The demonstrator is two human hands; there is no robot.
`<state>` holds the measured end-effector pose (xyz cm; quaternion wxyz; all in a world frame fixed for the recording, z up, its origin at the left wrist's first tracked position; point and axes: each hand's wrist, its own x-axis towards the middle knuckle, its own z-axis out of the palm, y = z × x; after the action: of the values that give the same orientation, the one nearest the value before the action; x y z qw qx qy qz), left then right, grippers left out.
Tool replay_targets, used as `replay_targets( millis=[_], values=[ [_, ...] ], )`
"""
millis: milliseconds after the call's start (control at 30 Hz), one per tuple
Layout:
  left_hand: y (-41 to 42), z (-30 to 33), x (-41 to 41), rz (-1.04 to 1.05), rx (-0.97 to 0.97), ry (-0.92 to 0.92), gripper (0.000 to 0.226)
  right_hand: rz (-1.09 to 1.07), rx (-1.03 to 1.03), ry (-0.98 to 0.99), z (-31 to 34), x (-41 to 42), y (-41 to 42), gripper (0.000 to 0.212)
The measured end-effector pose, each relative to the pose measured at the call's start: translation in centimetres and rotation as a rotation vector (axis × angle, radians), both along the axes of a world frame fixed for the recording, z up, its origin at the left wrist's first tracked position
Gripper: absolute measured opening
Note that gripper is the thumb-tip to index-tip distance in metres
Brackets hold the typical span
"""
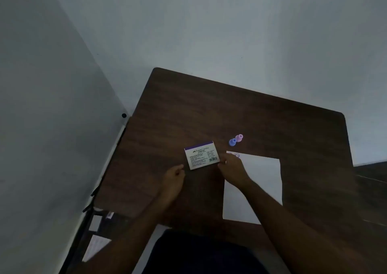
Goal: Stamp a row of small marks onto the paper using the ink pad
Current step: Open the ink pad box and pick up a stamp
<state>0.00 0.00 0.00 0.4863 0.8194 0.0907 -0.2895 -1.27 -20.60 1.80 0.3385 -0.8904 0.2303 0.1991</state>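
ink pad box (pixel 202 155) on table (pixel 188 110) | hands: left (pixel 173 176), right (pixel 233 169) flank it | paper (pixel 261 181) beside

- dark wood-grain tabletop (pixel 188 110), rounded far corners, set into corner of room
- pale grey walls (pixel 209 22) behind and to left
- small black round knob (pixel 124 115) low on left wall
- white papers (pixel 95 247) below tabletop's left edge

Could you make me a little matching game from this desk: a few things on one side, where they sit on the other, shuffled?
Things:
1. ink pad box
2. paper
3. blue stamp
4. pink stamp

Places:
A. under the right forearm
B. between the two hands
C. farthest from the person
D. just left of the pink one

Pairs: 1-B, 2-A, 3-D, 4-C
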Motion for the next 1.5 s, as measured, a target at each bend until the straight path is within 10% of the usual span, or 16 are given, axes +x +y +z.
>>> replay_targets(
  millis=[733,1200,1500],
  values=[
    [-1.0,0.3,1.1,-0.132,0.07,-0.045,0.031,-0.091,0.005,0.024,-1.4,0.8,-0.7,0.028],
    [-0.9,2.7,6.3,-0.159,0.201,-0.274,0.024,-0.24,0.081,-0.315,0.8,5.1,-1.2,0.033],
    [-2.1,2.4,9.6,-0.025,0.005,-0.076,0.036,-0.283,0.246,-0.176,-0.2,9.4,-0.8,0.032]
  ],
)
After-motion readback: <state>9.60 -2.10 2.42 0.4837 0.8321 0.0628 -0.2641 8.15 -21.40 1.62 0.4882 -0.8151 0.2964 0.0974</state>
